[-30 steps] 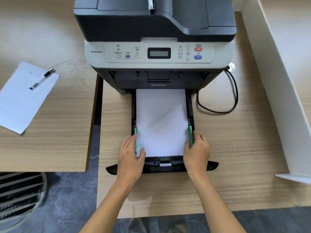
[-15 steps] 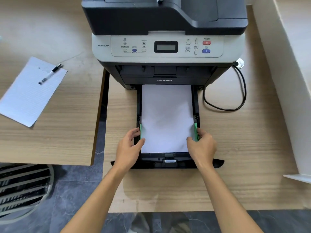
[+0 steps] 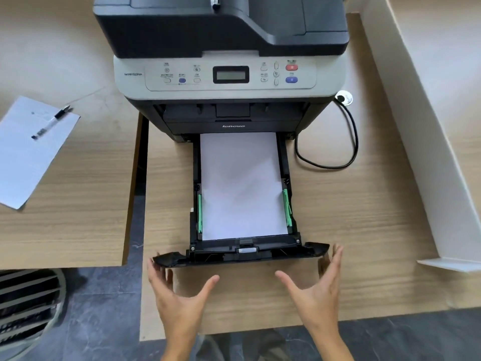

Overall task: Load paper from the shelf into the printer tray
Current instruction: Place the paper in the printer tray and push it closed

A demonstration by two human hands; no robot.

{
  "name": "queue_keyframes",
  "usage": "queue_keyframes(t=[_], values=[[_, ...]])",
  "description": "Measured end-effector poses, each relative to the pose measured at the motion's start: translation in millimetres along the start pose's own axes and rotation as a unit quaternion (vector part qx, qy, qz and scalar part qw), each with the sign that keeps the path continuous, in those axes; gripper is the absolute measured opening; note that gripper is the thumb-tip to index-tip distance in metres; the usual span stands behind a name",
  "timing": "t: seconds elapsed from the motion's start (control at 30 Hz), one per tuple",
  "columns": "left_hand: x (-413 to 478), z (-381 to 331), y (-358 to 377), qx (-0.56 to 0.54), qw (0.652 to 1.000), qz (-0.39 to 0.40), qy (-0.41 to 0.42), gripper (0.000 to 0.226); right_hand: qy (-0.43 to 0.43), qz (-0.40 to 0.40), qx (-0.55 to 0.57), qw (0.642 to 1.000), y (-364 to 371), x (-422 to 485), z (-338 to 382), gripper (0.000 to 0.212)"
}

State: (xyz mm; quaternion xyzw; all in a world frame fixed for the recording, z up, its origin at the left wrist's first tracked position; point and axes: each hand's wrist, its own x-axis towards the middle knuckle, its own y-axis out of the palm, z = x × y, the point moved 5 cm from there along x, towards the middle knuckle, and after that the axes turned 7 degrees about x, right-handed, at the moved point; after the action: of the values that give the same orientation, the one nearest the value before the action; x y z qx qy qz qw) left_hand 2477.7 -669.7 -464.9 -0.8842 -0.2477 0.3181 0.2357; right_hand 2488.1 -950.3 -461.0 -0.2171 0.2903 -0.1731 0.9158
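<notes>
A black and grey printer (image 3: pixel 229 74) stands on a wooden desk. Its black paper tray (image 3: pixel 242 252) is pulled out toward me. A stack of white paper (image 3: pixel 242 186) lies flat in the tray between two green side guides (image 3: pixel 287 207). My left hand (image 3: pixel 179 293) is open, palm turned inward, just in front of the tray's left front corner. My right hand (image 3: pixel 316 287) is open too, palm inward, at the tray's right front corner. Neither hand holds anything, and I cannot tell whether the fingertips touch the tray front.
A lined sheet (image 3: pixel 28 152) with a pen (image 3: pixel 52 122) lies on the left desk. A black cable (image 3: pixel 348 142) loops right of the printer. A white partition (image 3: pixel 426 142) runs along the right. A gap (image 3: pixel 136 178) separates the two desks; a round grille (image 3: pixel 28 308) sits lower left.
Both hands have left the green side guides and pulled back toward me, now spread open in front of the tray's front panel. The paper stays flat in the tray.
</notes>
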Motion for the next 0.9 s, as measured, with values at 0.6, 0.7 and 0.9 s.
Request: queue_keyframes(t=[0.6, 0.7, 0.9], values=[[119, -69, 71, -0.051, 0.986, -0.107, 0.115, 0.137, -0.159, -0.173, 0.082, 0.969, 70, 117, 57, 0.120], [155, -99, 85, -0.045, 0.983, -0.108, 0.143, 0.139, -0.172, -0.179, 0.111, 0.962, 77, 158, 85, 0.118], [207, -151, 110, -0.065, 0.974, -0.111, 0.187, 0.140, -0.218, -0.178, 0.113, 0.953, 97, 214, 130, 0.119]])
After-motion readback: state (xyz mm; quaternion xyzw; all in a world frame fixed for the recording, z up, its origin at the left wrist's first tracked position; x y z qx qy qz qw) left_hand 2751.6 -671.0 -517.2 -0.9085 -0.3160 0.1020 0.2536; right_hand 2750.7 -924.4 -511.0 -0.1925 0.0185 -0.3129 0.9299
